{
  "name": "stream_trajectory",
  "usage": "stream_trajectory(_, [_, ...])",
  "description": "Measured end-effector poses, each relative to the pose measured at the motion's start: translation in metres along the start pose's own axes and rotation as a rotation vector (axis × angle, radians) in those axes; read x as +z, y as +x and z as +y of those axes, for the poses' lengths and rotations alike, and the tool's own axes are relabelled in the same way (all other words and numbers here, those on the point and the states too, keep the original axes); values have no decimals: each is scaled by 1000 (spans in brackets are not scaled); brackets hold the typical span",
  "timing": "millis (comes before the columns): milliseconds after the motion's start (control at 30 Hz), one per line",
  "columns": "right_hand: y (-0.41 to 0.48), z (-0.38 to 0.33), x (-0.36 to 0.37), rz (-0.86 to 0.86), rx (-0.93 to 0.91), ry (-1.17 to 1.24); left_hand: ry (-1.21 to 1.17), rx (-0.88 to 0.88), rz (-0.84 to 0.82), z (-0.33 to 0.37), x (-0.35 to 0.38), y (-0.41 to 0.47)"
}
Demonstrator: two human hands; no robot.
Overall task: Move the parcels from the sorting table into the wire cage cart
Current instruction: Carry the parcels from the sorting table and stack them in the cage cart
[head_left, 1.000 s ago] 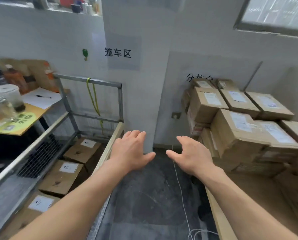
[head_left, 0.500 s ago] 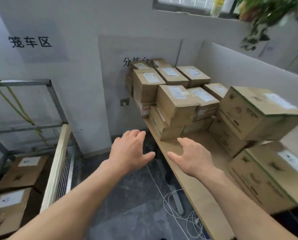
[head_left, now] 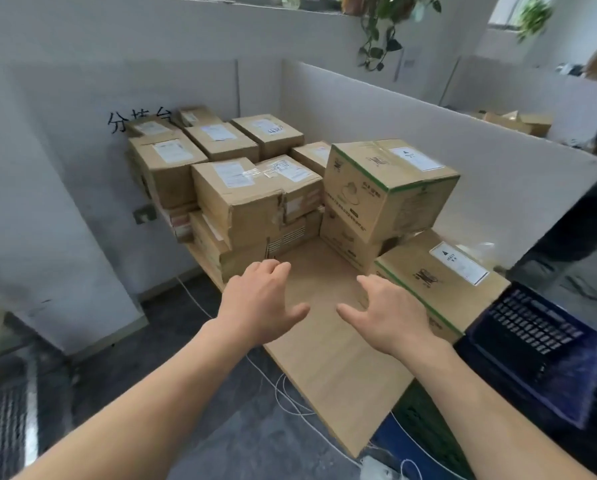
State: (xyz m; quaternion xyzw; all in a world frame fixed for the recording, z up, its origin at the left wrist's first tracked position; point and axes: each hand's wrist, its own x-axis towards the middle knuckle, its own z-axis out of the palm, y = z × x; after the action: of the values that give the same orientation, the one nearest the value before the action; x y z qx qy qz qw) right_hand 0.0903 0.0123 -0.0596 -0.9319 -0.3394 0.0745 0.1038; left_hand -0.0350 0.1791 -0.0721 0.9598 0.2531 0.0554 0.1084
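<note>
At the far left I catch only a blurred strip of the wire cage cart; what it holds I cannot see from here. My left hand hovers over the left edge of the sorting table, fingers spread and holding nothing. Beyond it the parcels are stacked at the table's far end, two layers deep in places. My right hand, apart from the left and equally empty, hangs just beside the green-edged parcel at the table's right edge. I judge this the reach for the next pick: that near parcel looks easiest, wanting a palm on each side before the lift and the turn left to the cart. A dark blue crate stands past the right edge; I cannot tell its contents.
</note>
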Motion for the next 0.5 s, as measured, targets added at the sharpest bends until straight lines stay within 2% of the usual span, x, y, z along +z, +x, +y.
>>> stream_trajectory(367, [65, 176, -21, -8, 169, 10, -51, 67, -102, 138, 53, 101])
stream_trajectory(500, [93, 230, -22, -61, 235, -11, -80, 69, -143, 176, 77, 132])
